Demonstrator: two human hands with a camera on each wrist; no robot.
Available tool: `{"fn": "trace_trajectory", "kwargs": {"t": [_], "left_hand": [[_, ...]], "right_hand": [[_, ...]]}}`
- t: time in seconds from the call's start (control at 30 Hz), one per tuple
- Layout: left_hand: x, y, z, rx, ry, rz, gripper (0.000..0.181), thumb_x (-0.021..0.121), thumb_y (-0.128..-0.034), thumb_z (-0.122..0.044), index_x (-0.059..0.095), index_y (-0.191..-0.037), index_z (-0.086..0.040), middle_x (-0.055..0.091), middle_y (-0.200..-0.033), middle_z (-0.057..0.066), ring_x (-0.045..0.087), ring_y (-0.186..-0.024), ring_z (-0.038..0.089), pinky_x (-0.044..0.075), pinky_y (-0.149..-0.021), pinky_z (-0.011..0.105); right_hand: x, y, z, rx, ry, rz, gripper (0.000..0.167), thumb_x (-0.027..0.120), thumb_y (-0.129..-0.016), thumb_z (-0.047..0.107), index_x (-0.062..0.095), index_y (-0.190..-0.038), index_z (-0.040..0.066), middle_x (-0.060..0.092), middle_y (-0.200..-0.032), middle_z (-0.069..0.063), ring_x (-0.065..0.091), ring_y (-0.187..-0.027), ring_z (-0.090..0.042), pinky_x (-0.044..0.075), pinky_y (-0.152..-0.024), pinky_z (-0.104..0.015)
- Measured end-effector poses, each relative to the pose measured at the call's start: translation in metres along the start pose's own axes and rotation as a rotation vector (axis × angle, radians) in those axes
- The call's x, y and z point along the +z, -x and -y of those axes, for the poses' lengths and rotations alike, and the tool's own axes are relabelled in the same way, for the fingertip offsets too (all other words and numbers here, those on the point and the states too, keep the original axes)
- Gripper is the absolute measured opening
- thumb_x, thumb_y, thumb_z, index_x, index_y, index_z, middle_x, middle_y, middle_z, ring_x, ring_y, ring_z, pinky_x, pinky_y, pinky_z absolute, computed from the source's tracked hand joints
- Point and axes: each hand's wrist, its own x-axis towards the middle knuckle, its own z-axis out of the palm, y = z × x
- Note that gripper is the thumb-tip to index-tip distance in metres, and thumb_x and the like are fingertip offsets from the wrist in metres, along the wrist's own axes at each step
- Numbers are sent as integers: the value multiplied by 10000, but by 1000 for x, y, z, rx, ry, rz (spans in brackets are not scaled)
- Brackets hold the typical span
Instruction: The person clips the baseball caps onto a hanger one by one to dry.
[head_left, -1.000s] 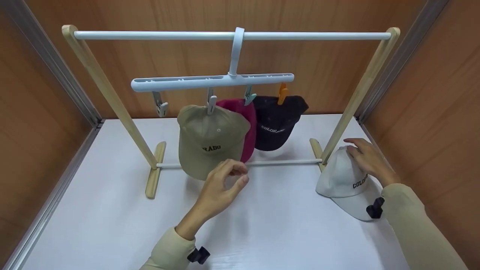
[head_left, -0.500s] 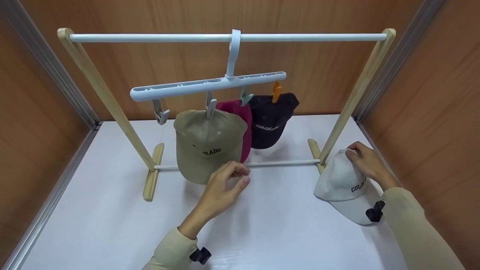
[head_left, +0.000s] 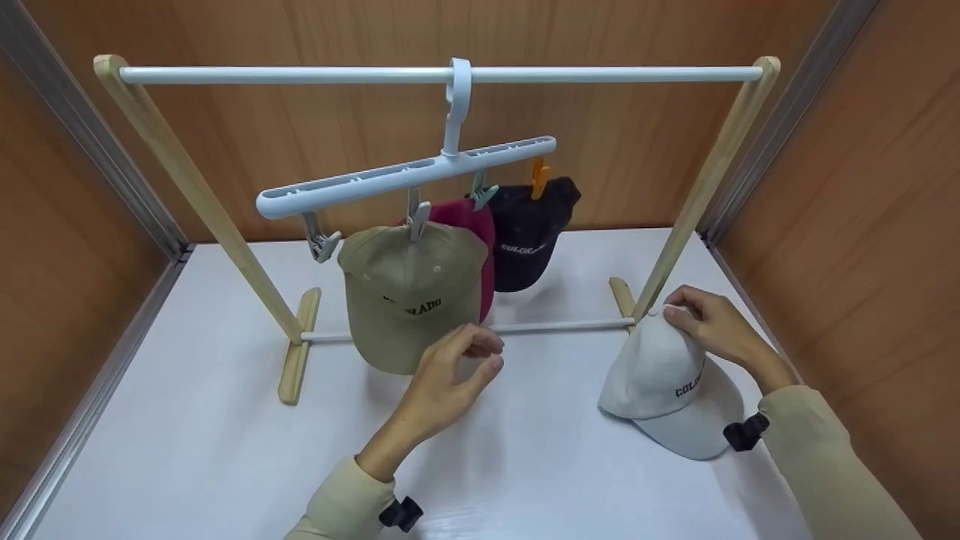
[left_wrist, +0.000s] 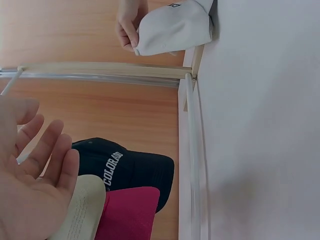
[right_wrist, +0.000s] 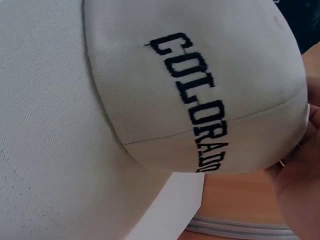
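My right hand (head_left: 712,324) pinches the top of a white cap (head_left: 651,375) near the rack's right foot. Dark "COLORADO" lettering crosses its front panel, as the right wrist view shows. Whether its brim touches the table is unclear. My left hand (head_left: 448,379), fingers loosely bent and holding nothing, is in front of the lower edge of an olive cap (head_left: 405,289). That cap hangs from a grey clip (head_left: 418,221) on a light blue hanger (head_left: 405,176). Behind it hang a magenta cap (left_wrist: 131,212) and a dark cap (left_wrist: 125,165) with white lettering.
An orange clip (head_left: 539,180) holds the dark cap, a green clip (head_left: 484,193) the magenta one. At the hanger's left end a grey clip (head_left: 321,241) dangles with nothing in it. The rack's top bar (head_left: 300,75) carries the hanger. Wooden walls (head_left: 840,225) enclose the white table (head_left: 187,420).
My right hand has closed on the crown of the white cap and moved it left and nearer. The hanger has turned, its left end coming forward. My left hand has hardly moved.
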Motion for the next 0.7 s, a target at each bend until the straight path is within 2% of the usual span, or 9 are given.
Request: {"fn": "trace_trajectory", "kwargs": {"t": [0.1, 0.17, 0.3, 0.43, 0.57, 0.7], "left_hand": [[-3, -3, 6, 23, 24, 15, 117, 705, -1042, -191, 678, -1148, -151, 684, -1122, -70, 653, -1067, 113, 567, -971, 375], [-4, -4, 9, 39, 35, 26, 125, 704, -1044, -203, 677, -1156, -155, 686, -1124, -71, 655, -1062, 113, 568, -966, 367], [-8, -5, 10, 39, 45, 53, 141, 700, -1046, -212, 674, -1174, -158, 696, -1135, -79, 662, -1069, 107, 560, -972, 344], [-12, -4, 8, 27, 67, 87, 168, 694, -1049, -212, 663, -1204, -153, 704, -1163, -69, 671, -1094, 111, 553, -1000, 347], [-17, -6, 6, 29, 85, 109, 212, 696, -1048, -210, 650, -1246, -149, 705, -1214, -24, 676, -1127, 133, 547, -1030, 355], [-22, -9, 4, 41, 115, 133, 254, 705, -1044, -201, 635, -1279, -135, 704, -1247, 9, 676, -1164, 157, 539, -1056, 370]], "right_hand": [[8, 2, 23, -43, -23, -3, 206, 609, -1100, 271, 707, -1156, 99, 740, -1106, -67, 637, -977, -229, 528, -878, -304], [13, 3, 40, -79, -41, -4, 182, 619, -1096, 249, 712, -1161, 107, 742, -1114, -49, 635, -970, -202, 521, -851, -239], [24, 9, 75, -135, -96, 2, 151, 631, -1088, 220, 718, -1155, 116, 718, -1064, -31, 591, -921, -199, 496, -806, -247], [38, 15, 107, -172, -158, -6, 118, 649, -1076, 193, 727, -1123, 117, 698, -1053, -7, 603, -931, -194, 503, -830, -245], [51, 20, 138, -178, -208, -26, 103, 662, -1068, 182, 730, -1115, 120, 664, -1089, 0, 614, -996, -178, 512, -886, -222], [64, 22, 164, -184, -249, -68, 96, 678, -1056, 176, 725, -1094, 101, 699, -1064, 5, 634, -1006, -176, 531, -877, -224]]}}
